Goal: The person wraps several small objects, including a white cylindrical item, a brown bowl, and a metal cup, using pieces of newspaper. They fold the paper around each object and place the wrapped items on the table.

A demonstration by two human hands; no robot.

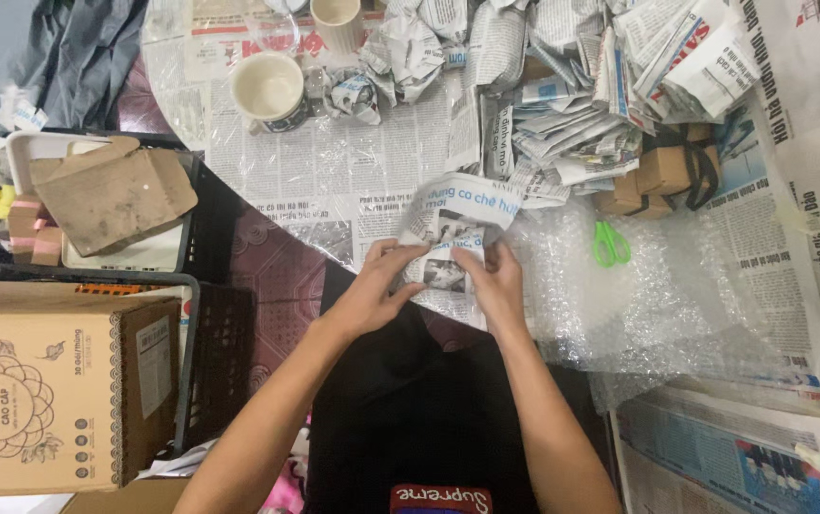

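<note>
Both hands meet at the table edge: left hand [381, 281] and right hand [497, 283] each pinch the newspaper bundle [453, 238], fingers curled round its lower half, forearms angled inward. Bundle sits over the newspaper-covered table [334, 171], bubble wrap [638, 286] just to its right with green scissors [610, 244] on it. Farther up, an empty mug [270, 90]. Far left, a black crate [205, 219] holds cardboard scraps [110, 195].
</note>
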